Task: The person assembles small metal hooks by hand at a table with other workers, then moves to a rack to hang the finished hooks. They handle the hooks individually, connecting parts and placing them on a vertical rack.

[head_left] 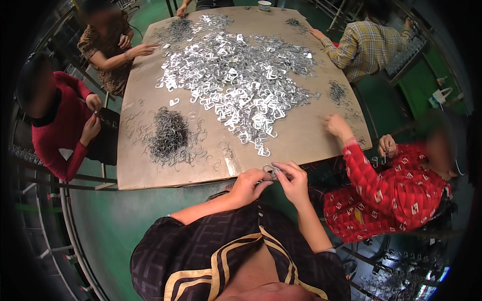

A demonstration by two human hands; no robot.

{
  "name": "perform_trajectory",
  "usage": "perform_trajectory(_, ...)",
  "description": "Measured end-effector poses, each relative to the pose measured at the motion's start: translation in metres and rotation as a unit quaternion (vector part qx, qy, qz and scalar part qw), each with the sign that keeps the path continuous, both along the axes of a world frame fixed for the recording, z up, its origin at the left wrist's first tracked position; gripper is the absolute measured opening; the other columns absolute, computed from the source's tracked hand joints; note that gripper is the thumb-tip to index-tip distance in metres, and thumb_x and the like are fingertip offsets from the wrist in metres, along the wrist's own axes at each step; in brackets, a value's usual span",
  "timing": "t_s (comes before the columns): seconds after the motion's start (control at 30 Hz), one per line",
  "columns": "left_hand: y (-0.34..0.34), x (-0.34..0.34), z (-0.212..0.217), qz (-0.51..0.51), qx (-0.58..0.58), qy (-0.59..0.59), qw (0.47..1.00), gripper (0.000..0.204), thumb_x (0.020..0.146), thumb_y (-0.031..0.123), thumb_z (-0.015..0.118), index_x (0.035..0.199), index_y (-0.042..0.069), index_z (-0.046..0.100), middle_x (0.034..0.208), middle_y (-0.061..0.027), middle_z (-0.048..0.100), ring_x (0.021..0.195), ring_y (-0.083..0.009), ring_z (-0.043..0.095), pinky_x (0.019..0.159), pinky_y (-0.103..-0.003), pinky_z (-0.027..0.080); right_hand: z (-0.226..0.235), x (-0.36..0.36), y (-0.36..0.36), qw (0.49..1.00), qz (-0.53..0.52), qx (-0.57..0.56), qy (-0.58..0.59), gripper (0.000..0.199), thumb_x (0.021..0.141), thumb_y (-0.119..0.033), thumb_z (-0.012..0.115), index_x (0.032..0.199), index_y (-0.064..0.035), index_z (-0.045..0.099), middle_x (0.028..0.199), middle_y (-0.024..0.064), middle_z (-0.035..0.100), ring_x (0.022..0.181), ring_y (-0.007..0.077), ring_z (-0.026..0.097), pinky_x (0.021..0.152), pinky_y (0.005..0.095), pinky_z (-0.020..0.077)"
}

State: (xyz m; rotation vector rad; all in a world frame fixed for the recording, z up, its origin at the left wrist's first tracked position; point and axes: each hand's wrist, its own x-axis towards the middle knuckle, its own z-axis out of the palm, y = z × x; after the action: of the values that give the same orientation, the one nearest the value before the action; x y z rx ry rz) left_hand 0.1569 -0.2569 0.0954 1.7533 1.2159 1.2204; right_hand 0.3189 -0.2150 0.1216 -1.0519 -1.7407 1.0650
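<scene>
At the near edge of the table, my left hand and my right hand meet, both closed in a pinch on a small silver metal hook. Its curved end shows above the fingertips; the rest is covered by the fingers. Just beyond my hands lies the tip of a wide heap of flat, shiny metal hooks, spread over the middle of the table. To the left of it is a dense dark pile of thin bent wire pieces, with loose ones scattered around.
The brown tabletop ends just in front of me. Several people sit around it; a person in a red patterned top is close on my right. Smaller wire piles lie near the edges, and a white tub stands at the far side.
</scene>
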Motion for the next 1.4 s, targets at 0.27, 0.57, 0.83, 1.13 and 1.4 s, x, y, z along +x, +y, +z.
perform_trajectory(0.27, 0.001, -0.009, -0.007, -0.038, 0.043, 0.011, 0.998, 0.014, 0.072, 0.002, 0.069, 0.084, 0.002, 0.063, 0.081, -0.0118, 0.064, 0.074, -0.0283, 0.063, 0.064, -0.033, 0.049, 0.011, -0.002, -0.015, 0.998, -0.010, 0.045, -0.047, 0.019, 0.078, 0.005, 0.058, 0.096, -0.0005, 0.064, 0.080, 0.0103, 0.059, 0.065, 0.0192, 0.060, 0.059, 0.0276, 0.0470)
perform_trajectory(0.57, 0.063, -0.095, -0.062, 0.278, -0.154, 0.279, 0.906, 0.021, 0.074, 0.020, 0.069, 0.078, 0.001, 0.063, 0.084, -0.0162, 0.060, 0.079, -0.0337, 0.060, 0.070, -0.042, 0.048, 0.014, 0.003, -0.016, 0.999, -0.019, 0.020, -0.035, 0.022, 0.078, 0.007, 0.057, 0.099, -0.0004, 0.061, 0.084, 0.0100, 0.058, 0.066, 0.0169, 0.060, 0.060, 0.0261, 0.0476)
perform_trajectory(0.83, 0.090, -0.088, -0.097, 0.243, -0.141, 0.442, 0.852, 0.012, 0.073, 0.009, 0.058, 0.078, 0.000, 0.062, 0.090, -0.0186, 0.060, 0.084, -0.0347, 0.058, 0.073, -0.043, 0.047, 0.005, 0.006, -0.022, 0.999, -0.028, 0.010, -0.020, 0.027, 0.076, 0.005, 0.060, 0.102, -0.0010, 0.060, 0.088, 0.0097, 0.059, 0.068, 0.0177, 0.061, 0.063, 0.0266, 0.0495)
perform_trajectory(1.13, 0.088, -0.050, -0.031, 0.017, -0.057, 0.118, 0.991, 0.011, 0.085, 0.006, 0.058, 0.090, -0.004, 0.058, 0.073, -0.0127, 0.062, 0.066, -0.0195, 0.058, 0.062, -0.030, 0.047, -0.002, 0.029, -0.025, 0.993, -0.108, 0.033, 0.014, 0.036, 0.074, 0.005, 0.061, 0.108, -0.0060, 0.058, 0.083, 0.0074, 0.057, 0.070, 0.0140, 0.058, 0.062, 0.0273, 0.0482)
perform_trajectory(1.4, 0.031, 0.023, 0.041, -0.131, -0.171, -0.062, 0.974, 0.010, 0.082, 0.005, 0.065, 0.081, -0.002, 0.058, 0.071, -0.0030, 0.060, 0.060, -0.0051, 0.048, 0.055, -0.018, 0.038, 0.010, 0.039, -0.044, 0.987, -0.148, 0.043, 0.041, 0.038, 0.070, 0.006, 0.061, 0.107, -0.0022, 0.053, 0.078, 0.0099, 0.058, 0.066, 0.0198, 0.059, 0.059, 0.0323, 0.0472)
